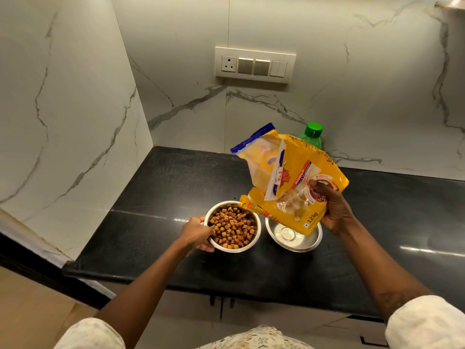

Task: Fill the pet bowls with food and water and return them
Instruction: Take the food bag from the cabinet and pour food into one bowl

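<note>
Two steel pet bowls stand side by side on the black counter (156, 222). The left bowl (255, 239) is heaped with brown and orange kibble (232, 229), and my left hand (197, 234) grips its left rim. The right bowl (302, 244) holds nothing. Over it my right hand (332, 207) holds a yellow pet food bag (289, 180), tilted so its lower corner points at the left bowl's rim. A green-capped bottle (313, 133) stands behind the bag, mostly hidden by it.
Marble walls close off the counter at the back and on the left, forming a corner. A switch panel with a socket (254, 64) sits on the back wall. The counter runs on to the right. Cabinet fronts (251, 313) lie below its front edge.
</note>
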The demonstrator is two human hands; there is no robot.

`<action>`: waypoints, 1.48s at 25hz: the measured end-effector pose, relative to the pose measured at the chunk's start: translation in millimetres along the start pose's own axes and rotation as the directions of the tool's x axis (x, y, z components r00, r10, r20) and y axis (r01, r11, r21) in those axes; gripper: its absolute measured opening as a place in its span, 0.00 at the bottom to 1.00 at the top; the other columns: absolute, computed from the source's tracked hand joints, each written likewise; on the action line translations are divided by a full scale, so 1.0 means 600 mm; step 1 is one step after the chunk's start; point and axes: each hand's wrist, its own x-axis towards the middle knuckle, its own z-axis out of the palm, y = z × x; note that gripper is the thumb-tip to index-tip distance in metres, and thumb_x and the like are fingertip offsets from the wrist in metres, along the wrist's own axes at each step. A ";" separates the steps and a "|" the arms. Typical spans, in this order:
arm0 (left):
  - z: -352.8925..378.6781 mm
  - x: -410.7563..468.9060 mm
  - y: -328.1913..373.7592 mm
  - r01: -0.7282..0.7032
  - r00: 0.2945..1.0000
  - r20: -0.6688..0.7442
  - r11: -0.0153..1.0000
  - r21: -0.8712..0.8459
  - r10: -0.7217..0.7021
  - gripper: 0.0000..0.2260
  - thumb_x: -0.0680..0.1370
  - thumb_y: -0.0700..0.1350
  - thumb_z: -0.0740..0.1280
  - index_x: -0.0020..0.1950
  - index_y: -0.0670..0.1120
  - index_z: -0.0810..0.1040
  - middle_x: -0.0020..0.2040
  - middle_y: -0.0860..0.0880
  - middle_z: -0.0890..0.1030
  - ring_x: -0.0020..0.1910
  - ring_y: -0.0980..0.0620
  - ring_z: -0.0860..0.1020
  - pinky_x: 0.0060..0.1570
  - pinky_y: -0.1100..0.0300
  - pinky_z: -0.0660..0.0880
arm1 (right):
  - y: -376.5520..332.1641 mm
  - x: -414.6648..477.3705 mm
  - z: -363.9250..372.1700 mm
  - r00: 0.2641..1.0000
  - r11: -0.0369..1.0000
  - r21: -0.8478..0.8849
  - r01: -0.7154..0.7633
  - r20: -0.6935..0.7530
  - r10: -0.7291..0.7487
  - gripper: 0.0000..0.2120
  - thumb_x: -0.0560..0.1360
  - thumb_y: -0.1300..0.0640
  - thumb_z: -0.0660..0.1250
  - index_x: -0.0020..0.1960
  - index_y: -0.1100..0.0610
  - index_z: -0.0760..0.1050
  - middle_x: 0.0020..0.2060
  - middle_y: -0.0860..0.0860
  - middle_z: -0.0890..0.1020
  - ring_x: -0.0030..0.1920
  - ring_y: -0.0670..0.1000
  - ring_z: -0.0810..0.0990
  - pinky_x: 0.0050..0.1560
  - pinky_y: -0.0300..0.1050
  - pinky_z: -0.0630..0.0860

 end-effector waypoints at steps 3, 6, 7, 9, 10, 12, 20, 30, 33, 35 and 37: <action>-0.001 -0.019 0.019 -0.230 0.933 -0.172 0.894 0.385 0.315 0.24 0.75 0.39 0.72 0.72 0.45 0.78 0.60 0.42 0.85 0.58 0.44 0.84 0.57 0.52 0.82 | 0.019 -0.006 -0.001 0.999 0.985 0.166 -0.043 -0.007 0.045 0.25 0.81 0.61 0.66 0.78 0.55 0.71 0.70 0.61 0.79 0.70 0.68 0.77 0.65 0.71 0.76; 0.015 -0.046 0.056 -0.400 0.887 -0.077 0.841 0.365 0.456 0.34 0.76 0.49 0.76 0.80 0.48 0.69 0.69 0.43 0.81 0.61 0.49 0.81 0.59 0.58 0.78 | 0.033 -0.019 0.022 0.996 0.944 0.319 -0.083 0.002 0.087 0.23 0.84 0.55 0.61 0.79 0.52 0.69 0.75 0.60 0.75 0.74 0.68 0.73 0.72 0.75 0.67; 0.024 -0.057 0.070 -0.439 0.894 0.030 0.857 0.269 0.448 0.39 0.74 0.56 0.78 0.82 0.52 0.66 0.71 0.45 0.79 0.63 0.51 0.80 0.62 0.57 0.78 | 0.038 -0.023 0.035 0.995 0.928 0.360 -0.093 0.005 0.098 0.23 0.85 0.53 0.61 0.79 0.51 0.69 0.75 0.60 0.75 0.75 0.68 0.72 0.72 0.76 0.66; 0.048 -0.074 0.101 -0.465 0.874 0.197 0.883 0.068 0.445 0.46 0.68 0.63 0.80 0.82 0.58 0.64 0.77 0.49 0.74 0.70 0.52 0.77 0.70 0.49 0.76 | 0.047 -0.028 0.069 0.994 0.905 0.412 -0.105 0.012 0.110 0.23 0.85 0.50 0.60 0.79 0.51 0.70 0.74 0.60 0.75 0.74 0.68 0.73 0.72 0.76 0.66; 0.061 -0.080 0.119 -0.482 0.848 0.236 0.875 -0.028 0.475 0.45 0.67 0.60 0.82 0.80 0.59 0.65 0.76 0.52 0.75 0.70 0.53 0.78 0.70 0.48 0.76 | 0.049 -0.031 0.088 0.993 0.893 0.435 -0.113 0.030 0.111 0.23 0.85 0.49 0.58 0.79 0.52 0.70 0.74 0.60 0.75 0.74 0.68 0.73 0.72 0.76 0.67; 0.079 -0.094 0.163 -0.538 0.809 0.205 0.834 -0.121 0.551 0.39 0.68 0.52 0.84 0.75 0.57 0.70 0.68 0.55 0.81 0.64 0.61 0.81 0.64 0.56 0.80 | 0.047 -0.037 0.126 0.993 0.868 0.483 -0.115 0.055 0.101 0.24 0.86 0.47 0.56 0.79 0.53 0.70 0.73 0.61 0.76 0.72 0.68 0.75 0.70 0.75 0.69; 0.007 -0.107 0.283 -0.725 0.688 0.047 0.689 0.004 0.724 0.33 0.63 0.51 0.86 0.66 0.50 0.81 0.59 0.51 0.87 0.57 0.53 0.86 0.59 0.43 0.83 | -0.007 -0.042 0.155 0.969 0.925 0.380 -0.017 0.234 -0.078 0.35 0.78 0.45 0.72 0.81 0.53 0.66 0.76 0.60 0.73 0.74 0.65 0.73 0.73 0.73 0.67; -0.072 -0.208 0.450 -0.807 0.589 -0.010 0.587 -0.067 0.808 0.36 0.56 0.65 0.84 0.60 0.57 0.81 0.52 0.60 0.88 0.52 0.56 0.87 0.49 0.59 0.85 | -0.213 -0.078 0.203 0.884 0.883 -0.099 0.458 0.159 -0.440 0.27 0.71 0.52 0.77 0.69 0.57 0.79 0.58 0.56 0.87 0.57 0.60 0.88 0.59 0.64 0.83; -0.079 -0.232 0.495 -0.843 0.536 -0.042 0.531 -0.085 0.843 0.41 0.52 0.70 0.83 0.61 0.55 0.82 0.55 0.57 0.88 0.53 0.53 0.87 0.49 0.57 0.85 | -0.270 -0.093 0.218 0.833 0.829 -0.109 0.548 0.159 -0.530 0.28 0.70 0.51 0.77 0.68 0.56 0.79 0.57 0.55 0.88 0.55 0.58 0.88 0.55 0.60 0.85; -0.083 -0.249 0.526 -0.867 0.496 -0.062 0.489 -0.097 0.866 0.39 0.55 0.66 0.84 0.62 0.53 0.82 0.56 0.54 0.88 0.54 0.51 0.87 0.51 0.53 0.85 | -0.311 -0.101 0.228 0.796 0.792 -0.096 0.603 0.144 -0.588 0.28 0.69 0.50 0.78 0.67 0.56 0.80 0.56 0.54 0.88 0.54 0.58 0.89 0.52 0.58 0.86; -0.083 -0.265 0.563 -0.888 0.457 -0.101 0.448 -0.100 0.883 0.33 0.60 0.59 0.84 0.63 0.52 0.82 0.56 0.52 0.88 0.54 0.51 0.87 0.53 0.49 0.85 | -0.355 -0.103 0.240 0.746 0.742 -0.085 0.665 0.139 -0.652 0.26 0.70 0.50 0.78 0.65 0.56 0.81 0.55 0.53 0.89 0.53 0.57 0.89 0.50 0.54 0.86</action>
